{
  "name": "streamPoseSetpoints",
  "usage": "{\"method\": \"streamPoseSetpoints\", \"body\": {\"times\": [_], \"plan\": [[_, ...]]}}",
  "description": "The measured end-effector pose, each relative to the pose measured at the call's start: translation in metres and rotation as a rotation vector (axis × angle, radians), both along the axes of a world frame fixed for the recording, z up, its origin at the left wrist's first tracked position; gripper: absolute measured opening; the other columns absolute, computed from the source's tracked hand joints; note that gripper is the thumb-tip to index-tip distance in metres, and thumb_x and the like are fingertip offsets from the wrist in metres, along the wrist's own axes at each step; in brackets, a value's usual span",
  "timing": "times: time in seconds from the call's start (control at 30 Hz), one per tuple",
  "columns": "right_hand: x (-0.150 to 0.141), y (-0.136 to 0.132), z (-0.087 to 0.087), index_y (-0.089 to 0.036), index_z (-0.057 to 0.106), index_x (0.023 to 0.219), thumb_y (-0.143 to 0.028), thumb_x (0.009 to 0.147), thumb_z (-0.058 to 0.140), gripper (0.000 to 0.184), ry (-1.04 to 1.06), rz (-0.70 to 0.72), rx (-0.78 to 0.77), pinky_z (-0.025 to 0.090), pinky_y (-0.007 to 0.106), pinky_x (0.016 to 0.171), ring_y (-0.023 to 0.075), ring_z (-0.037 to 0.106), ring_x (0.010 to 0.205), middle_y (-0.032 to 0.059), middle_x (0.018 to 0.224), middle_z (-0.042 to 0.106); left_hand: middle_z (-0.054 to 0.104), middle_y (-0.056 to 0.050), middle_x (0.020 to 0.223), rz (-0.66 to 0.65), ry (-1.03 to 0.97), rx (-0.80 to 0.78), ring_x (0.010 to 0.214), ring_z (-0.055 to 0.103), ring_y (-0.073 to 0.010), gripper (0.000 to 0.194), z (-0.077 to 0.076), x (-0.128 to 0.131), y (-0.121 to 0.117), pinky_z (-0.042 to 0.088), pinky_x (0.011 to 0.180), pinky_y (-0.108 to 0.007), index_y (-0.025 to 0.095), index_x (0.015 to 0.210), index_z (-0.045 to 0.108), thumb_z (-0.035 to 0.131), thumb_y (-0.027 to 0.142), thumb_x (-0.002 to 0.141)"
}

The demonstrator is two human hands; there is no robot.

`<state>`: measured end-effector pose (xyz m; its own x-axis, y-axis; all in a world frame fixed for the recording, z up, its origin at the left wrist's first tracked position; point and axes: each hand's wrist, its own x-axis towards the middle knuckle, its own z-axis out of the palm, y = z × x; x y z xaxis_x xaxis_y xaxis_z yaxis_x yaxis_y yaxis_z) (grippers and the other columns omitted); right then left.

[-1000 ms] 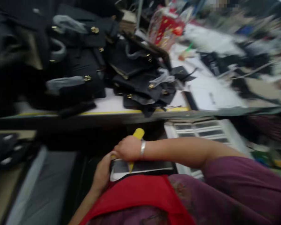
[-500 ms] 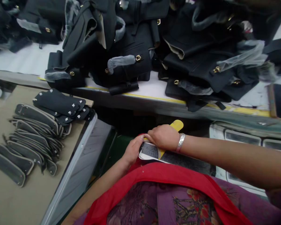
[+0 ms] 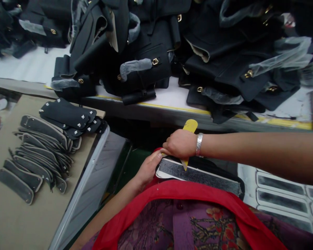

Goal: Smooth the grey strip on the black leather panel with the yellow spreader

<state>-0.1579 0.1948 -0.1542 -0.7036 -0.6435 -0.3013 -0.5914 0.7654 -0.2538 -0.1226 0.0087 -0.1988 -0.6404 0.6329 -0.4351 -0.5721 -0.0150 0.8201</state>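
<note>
My right hand [image 3: 181, 144], with a silver bangle on the wrist, grips a flat yellow tool [image 3: 189, 126] whose tip presses down on a long black strip piece [image 3: 203, 175] lying across my lap. My left hand [image 3: 148, 168] holds the left end of that strip. The strip has a grey-black face with a pale border. A red cloth [image 3: 177, 205] covers my lap just below it.
A brown board [image 3: 13, 222] at the left carries several black strap pieces [image 3: 39, 146] fanned in a stack. Black handbags [image 3: 146, 59] with gold fittings are piled on the white table [image 3: 172, 100] ahead. A white tray with strips [image 3: 281, 199] sits at the right.
The view swung left and steadied. My right hand slid the yellow tool slightly up and right along the strip, and more of the strip shows.
</note>
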Motion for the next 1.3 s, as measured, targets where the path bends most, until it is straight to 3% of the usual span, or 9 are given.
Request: {"method": "streamPoseSetpoints", "body": {"times": [0.2, 0.27, 0.53, 0.73, 0.83, 0.93, 1.03, 1.17, 1.3], "plan": [[-0.022, 0.003, 0.003, -0.012, 0.066, 0.080, -0.041, 0.093, 0.029, 0.049, -0.002, 0.184, -0.027, 0.031, 0.030, 0.062, 0.0187, 0.058, 0.069, 0.0112, 0.075, 0.065, 0.062, -0.006, 0.095, 0.016, -0.130, 0.032, 0.084, 0.058, -0.0188, 0.035, 0.005, -0.003, 0.002, 0.043, 0.073, -0.025, 0.015, 0.112, 0.057, 0.046, 0.039, 0.089], [-0.020, 0.004, 0.001, -0.013, 0.065, 0.080, -0.040, 0.095, 0.026, 0.050, 0.032, 0.178, -0.031, 0.031, 0.029, 0.060, 0.0184, 0.058, 0.068, 0.0100, 0.074, 0.065, 0.062, -0.006, 0.098, 0.008, -0.133, 0.031, 0.086, 0.057, -0.0185, 0.034, 0.006, -0.004, 0.003, 0.043, 0.074, -0.025, 0.016, 0.113, 0.056, 0.046, 0.039, 0.089], [0.020, 0.009, -0.009, -0.016, 0.063, 0.083, -0.044, 0.095, 0.022, 0.051, 0.026, -0.116, -0.052, 0.025, 0.029, 0.052, 0.0188, 0.059, 0.062, 0.0084, 0.072, 0.064, 0.062, -0.006, 0.097, -0.111, 0.053, -0.171, 0.079, 0.055, -0.0155, 0.038, 0.014, -0.009, 0.007, 0.041, 0.067, -0.023, 0.013, 0.117, 0.053, 0.044, 0.037, 0.089], [0.053, 0.014, -0.011, -0.017, 0.063, 0.084, -0.044, 0.095, 0.020, 0.051, 0.055, -0.238, -0.017, 0.026, 0.027, 0.053, 0.0192, 0.060, 0.065, 0.0072, 0.075, 0.065, 0.058, -0.006, 0.112, -0.160, 0.257, -0.355, 0.097, 0.055, -0.0194, 0.038, 0.019, -0.005, 0.010, 0.042, 0.083, -0.027, 0.017, 0.117, 0.053, 0.054, 0.031, 0.081], [0.058, 0.018, -0.007, -0.017, 0.062, 0.082, -0.043, 0.095, 0.022, 0.049, 0.060, -0.252, 0.028, 0.025, 0.027, 0.054, 0.0184, 0.059, 0.064, 0.0067, 0.076, 0.065, 0.054, -0.008, 0.120, -0.185, 0.266, -0.298, 0.106, 0.051, -0.0219, 0.053, 0.021, -0.005, 0.003, 0.040, 0.090, -0.029, 0.017, 0.122, 0.049, 0.066, 0.026, 0.073], [0.053, 0.021, -0.002, -0.018, 0.062, 0.081, -0.042, 0.095, 0.024, 0.048, 0.045, -0.234, 0.051, 0.026, 0.027, 0.055, 0.0174, 0.059, 0.064, 0.0060, 0.077, 0.066, 0.050, -0.010, 0.127, -0.154, 0.031, -0.090, 0.110, 0.051, -0.0242, 0.063, 0.017, -0.009, -0.008, 0.039, 0.093, -0.033, 0.018, 0.130, 0.042, 0.067, 0.027, 0.073], [0.048, 0.024, 0.004, -0.018, 0.062, 0.080, -0.042, 0.095, 0.024, 0.048, 0.010, -0.223, 0.063, 0.026, 0.027, 0.055, 0.0174, 0.059, 0.066, 0.0062, 0.076, 0.066, 0.052, -0.012, 0.126, -0.062, -0.216, 0.087, 0.110, 0.052, -0.0248, 0.057, 0.011, -0.016, -0.016, 0.038, 0.096, -0.035, 0.016, 0.129, 0.046, 0.064, 0.030, 0.077], [0.050, 0.024, 0.014, -0.018, 0.062, 0.082, -0.042, 0.095, 0.020, 0.050, -0.042, -0.353, 0.046, 0.027, 0.028, 0.057, 0.0177, 0.060, 0.070, 0.0066, 0.082, 0.066, 0.059, -0.014, 0.117, -0.008, -0.295, 0.110, 0.104, 0.056, -0.0246, 0.046, 0.007, -0.025, -0.018, 0.039, 0.095, -0.035, 0.011, 0.114, 0.060, 0.070, 0.025, 0.071], [0.055, 0.022, 0.025, -0.017, 0.059, 0.081, -0.043, 0.095, 0.017, 0.051, -0.069, -0.500, 0.000, 0.028, 0.028, 0.060, 0.0172, 0.059, 0.071, 0.0067, 0.083, 0.066, 0.063, -0.014, 0.108, -0.038, -0.302, 0.054, 0.094, 0.060, -0.0223, 0.047, 0.007, -0.031, -0.015, 0.042, 0.091, -0.035, 0.011, 0.110, 0.063, 0.074, 0.023, 0.066]]}}
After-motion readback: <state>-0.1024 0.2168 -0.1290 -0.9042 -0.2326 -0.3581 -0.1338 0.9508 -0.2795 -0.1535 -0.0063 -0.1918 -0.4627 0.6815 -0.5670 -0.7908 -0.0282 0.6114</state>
